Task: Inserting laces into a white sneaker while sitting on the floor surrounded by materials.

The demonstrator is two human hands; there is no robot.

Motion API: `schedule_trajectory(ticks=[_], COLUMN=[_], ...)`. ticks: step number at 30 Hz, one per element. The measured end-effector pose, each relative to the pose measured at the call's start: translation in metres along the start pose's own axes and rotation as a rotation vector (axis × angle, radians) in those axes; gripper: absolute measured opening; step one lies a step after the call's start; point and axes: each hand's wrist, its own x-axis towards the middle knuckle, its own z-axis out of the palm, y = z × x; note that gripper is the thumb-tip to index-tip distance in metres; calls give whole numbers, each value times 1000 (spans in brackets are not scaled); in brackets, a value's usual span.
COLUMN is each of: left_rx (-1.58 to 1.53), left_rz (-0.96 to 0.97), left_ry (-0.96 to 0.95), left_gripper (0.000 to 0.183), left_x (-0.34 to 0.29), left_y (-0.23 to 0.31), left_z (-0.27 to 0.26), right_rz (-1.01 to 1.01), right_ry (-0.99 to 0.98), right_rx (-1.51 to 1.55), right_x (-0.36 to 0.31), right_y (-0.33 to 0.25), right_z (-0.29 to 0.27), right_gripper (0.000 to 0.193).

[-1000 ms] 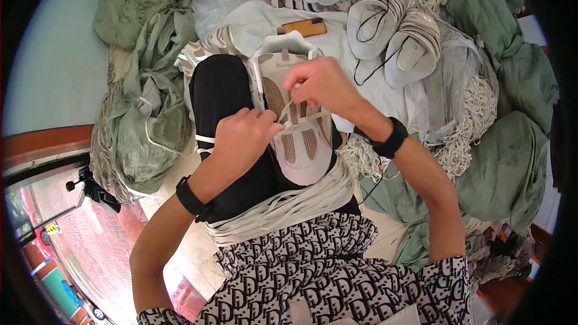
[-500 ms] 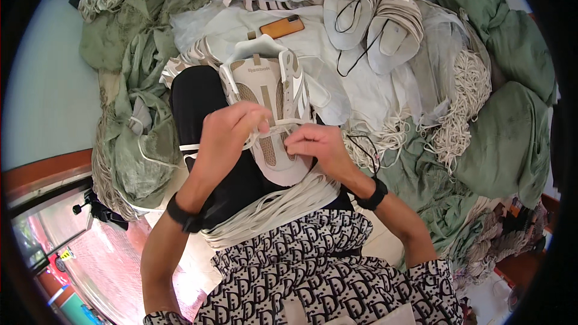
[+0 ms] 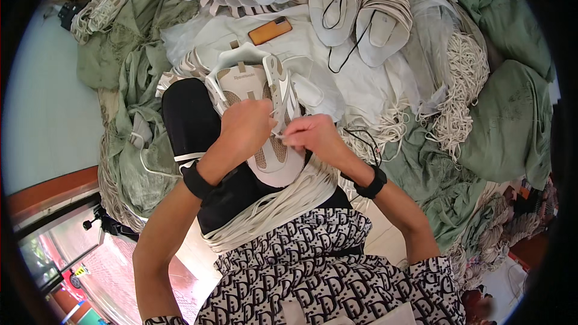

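Observation:
A beige and white shoe upper (image 3: pixel 278 167) with mesh panels lies across my lap, toe toward me. My left hand (image 3: pixel 247 127) is closed over the middle of its lacing area, fingertips curled near the eyelets. A short end of pale shoelace (image 3: pixel 277 136) shows between the hands, pinched by my right hand (image 3: pixel 312 135) with thumb and forefinger. What the left fingers hold is mostly hidden behind the hand. A thick bundle of cream laces (image 3: pixel 271 212) is draped over my thighs, below the toe.
An orange phone (image 3: pixel 270 30) rests on a white sheet (image 3: pixel 367 93) beyond the shoe. Stacked uppers (image 3: pixel 385 24) stand behind, with a black cord over them. A heap of laces (image 3: pixel 462 84) and green cloth (image 3: pixel 506 138) lie at the right.
The hands were spread with a lace stretched across the upper; now they are closer together and the lace is mostly hidden. The left hand has turned and closed over the shoe's middle.

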Motion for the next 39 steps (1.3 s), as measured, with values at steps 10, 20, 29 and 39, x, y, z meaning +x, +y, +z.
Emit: schedule_trajectory(ticks=[10, 20, 29, 39], left_rx=[-42, -51, -166, -132], left_rz=[-34, 28, 207, 227], left_ry=[130, 333, 84, -19], left_gripper=[15, 13, 15, 18], left_x=[-4, -1, 8, 12], left_y=[2, 12, -4, -4], left_z=[11, 24, 10, 6], right_rz=[-321, -695, -219, -680], right_ry=[246, 528, 219, 243], right_rx=[-405, -1060, -200, -915], right_x=[15, 22, 14, 29], right_y=[1, -1, 9, -25], right_z=[3, 23, 2, -14], right_gripper=[14, 10, 10, 12])
